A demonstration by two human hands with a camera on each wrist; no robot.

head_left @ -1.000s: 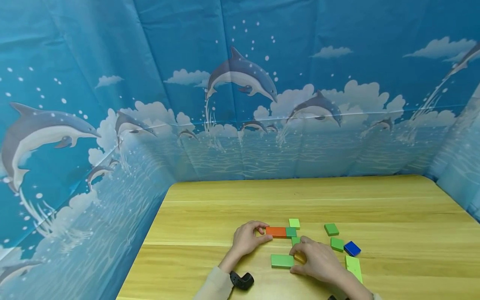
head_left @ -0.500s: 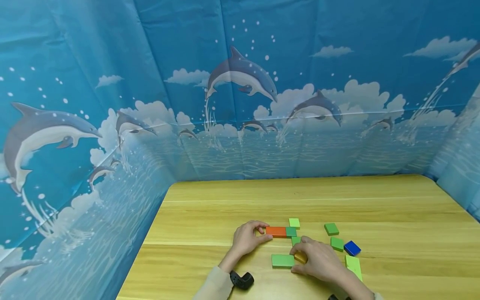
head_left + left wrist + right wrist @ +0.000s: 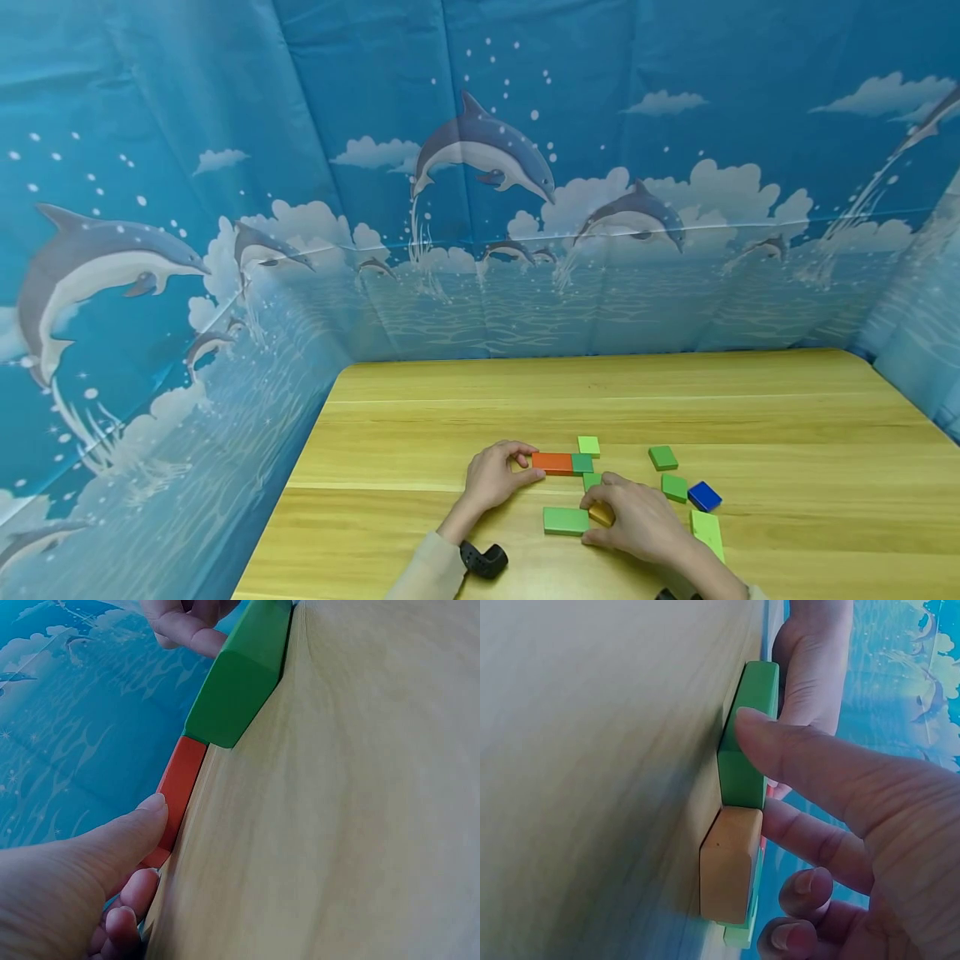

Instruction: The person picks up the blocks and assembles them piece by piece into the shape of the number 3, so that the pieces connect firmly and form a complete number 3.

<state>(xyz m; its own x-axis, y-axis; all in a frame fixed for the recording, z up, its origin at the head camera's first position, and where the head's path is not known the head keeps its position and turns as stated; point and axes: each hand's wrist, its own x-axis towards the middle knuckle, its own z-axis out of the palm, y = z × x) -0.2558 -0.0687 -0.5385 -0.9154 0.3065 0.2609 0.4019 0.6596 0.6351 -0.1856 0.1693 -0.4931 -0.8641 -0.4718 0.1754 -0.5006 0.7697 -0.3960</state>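
Note:
My left hand (image 3: 495, 479) holds the left end of a red rectangular block (image 3: 552, 464), its thumb on the near side in the left wrist view. Against the red block's right end lies a dark green square block (image 3: 582, 464). Closer to me, my right hand (image 3: 637, 521) pinches the right end of a long green block (image 3: 566, 522) between thumb and index finger. An orange block (image 3: 730, 862) adjoins that green block's end, partly hidden under the hand in the head view. Another green square (image 3: 592, 482) shows just behind the right fingers.
A lime square (image 3: 588, 447) lies behind the dark green one. To the right are two loose green squares, one farther back (image 3: 663, 457) and one nearer (image 3: 674, 488), a blue block (image 3: 705, 497) and a long lime block (image 3: 707, 535). A dolphin-print curtain (image 3: 480, 250) borders the wooden table (image 3: 420, 400).

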